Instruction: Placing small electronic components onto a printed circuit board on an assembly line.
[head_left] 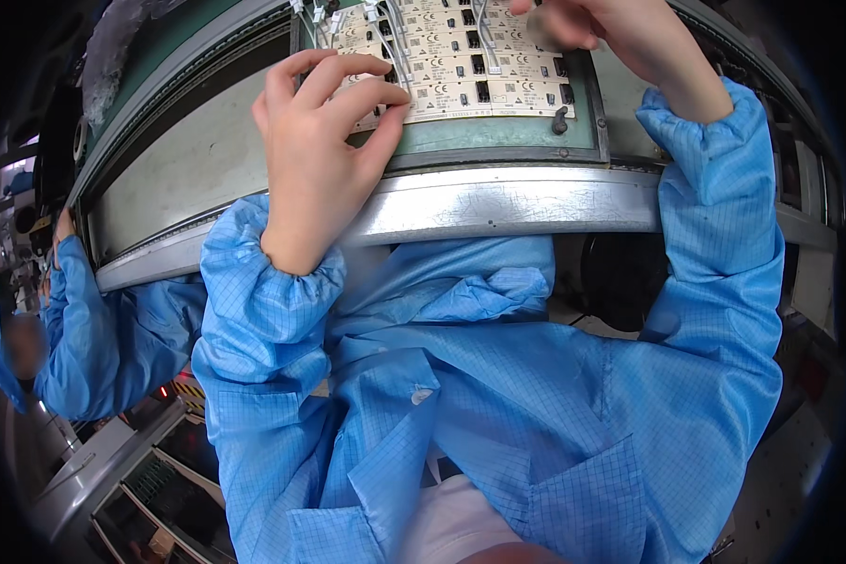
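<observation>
Left hand (334, 117) at the circuit boards (446, 99), right hand (620, 28) at their far right.
We find the boards on a green tray (498, 139), white wires (484, 42) across them. The left grip is curled, thumb near forefinger; the right is blurred; we cannot tell whether either holds anything. We advise light fingertips on board edges, clear of wires.
</observation>
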Available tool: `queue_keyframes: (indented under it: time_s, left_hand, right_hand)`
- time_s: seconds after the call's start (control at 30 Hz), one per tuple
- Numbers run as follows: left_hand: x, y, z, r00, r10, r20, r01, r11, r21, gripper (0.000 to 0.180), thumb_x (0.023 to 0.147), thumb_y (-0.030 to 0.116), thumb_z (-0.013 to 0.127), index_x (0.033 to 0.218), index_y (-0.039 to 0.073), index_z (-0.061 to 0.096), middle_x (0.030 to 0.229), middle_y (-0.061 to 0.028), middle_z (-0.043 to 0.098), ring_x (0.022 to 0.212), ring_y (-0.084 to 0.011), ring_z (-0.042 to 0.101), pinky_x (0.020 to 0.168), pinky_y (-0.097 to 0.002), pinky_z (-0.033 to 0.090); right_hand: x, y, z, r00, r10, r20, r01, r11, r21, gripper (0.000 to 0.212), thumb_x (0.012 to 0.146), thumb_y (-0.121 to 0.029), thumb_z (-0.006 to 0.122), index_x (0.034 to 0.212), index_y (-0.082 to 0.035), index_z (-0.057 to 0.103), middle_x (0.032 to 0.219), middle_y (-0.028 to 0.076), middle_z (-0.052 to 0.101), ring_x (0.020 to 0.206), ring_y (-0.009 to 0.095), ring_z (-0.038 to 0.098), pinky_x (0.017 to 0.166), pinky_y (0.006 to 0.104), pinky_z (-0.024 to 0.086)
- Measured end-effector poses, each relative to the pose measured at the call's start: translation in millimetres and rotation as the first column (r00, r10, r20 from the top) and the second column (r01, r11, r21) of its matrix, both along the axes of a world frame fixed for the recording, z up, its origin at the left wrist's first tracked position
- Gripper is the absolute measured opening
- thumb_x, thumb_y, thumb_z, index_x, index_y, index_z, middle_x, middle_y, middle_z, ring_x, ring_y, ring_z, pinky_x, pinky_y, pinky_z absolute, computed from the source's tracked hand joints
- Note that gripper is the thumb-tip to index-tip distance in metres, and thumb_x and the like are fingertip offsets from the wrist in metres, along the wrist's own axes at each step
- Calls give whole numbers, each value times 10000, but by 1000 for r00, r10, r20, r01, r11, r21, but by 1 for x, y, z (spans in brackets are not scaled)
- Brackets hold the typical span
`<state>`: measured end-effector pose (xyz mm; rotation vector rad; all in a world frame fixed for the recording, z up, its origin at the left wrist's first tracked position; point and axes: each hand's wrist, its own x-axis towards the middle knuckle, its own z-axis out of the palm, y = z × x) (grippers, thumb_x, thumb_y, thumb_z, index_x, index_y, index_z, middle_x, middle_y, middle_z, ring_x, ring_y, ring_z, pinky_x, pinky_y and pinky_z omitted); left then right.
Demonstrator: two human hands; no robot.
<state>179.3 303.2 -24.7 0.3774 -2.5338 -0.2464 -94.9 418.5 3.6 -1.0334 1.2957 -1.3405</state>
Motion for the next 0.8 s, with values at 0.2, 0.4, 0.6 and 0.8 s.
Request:
queue_keyframes:
  time_s: [0.2,0.4,0.6,0.8]
  left_hand:
    - [-3,-3,-5,1000,-15,-23,16,999,44,86,802,140,764,874,187,760,1081,82,713,1176,-275,542,988,-451,369]
    - [-1,-2,-3,1000,-12,-14,12,999,-44,79,804,156,768,876,186,758,1073,80,715,1190,-273,542,991,-469,359]
    - [-4,-2,4,1000,18,24,-16,995,-97,104,821,153,773,920,185,778,1128,71,732,1194,-262,555,1007,-421,382]
    - [1,-12,15,995,-20,95,26,998,-65,117,809,141,779,921,176,787,1157,36,724,1195,-278,568,1008,-414,419]
  right_hand:
    - [22,11,21,982,-45,-183,70,989,133,465,1031,-94,578,1447,67,446,1009,100,690,787,118,655,640,216,516]
    - [37,28,18,729,49,-683,24,995,97,480,952,-28,610,1421,14,516,1178,171,662,1116,280,650,980,363,528]
    - [56,47,25,421,-114,-900,49,994,-103,394,898,-31,647,1288,-13,594,1205,164,624,1187,356,567,1026,411,461]
    - [60,27,5,265,-90,-960,-58,992,-109,196,903,-132,691,1081,-51,681,1034,93,627,994,285,572,898,382,407]
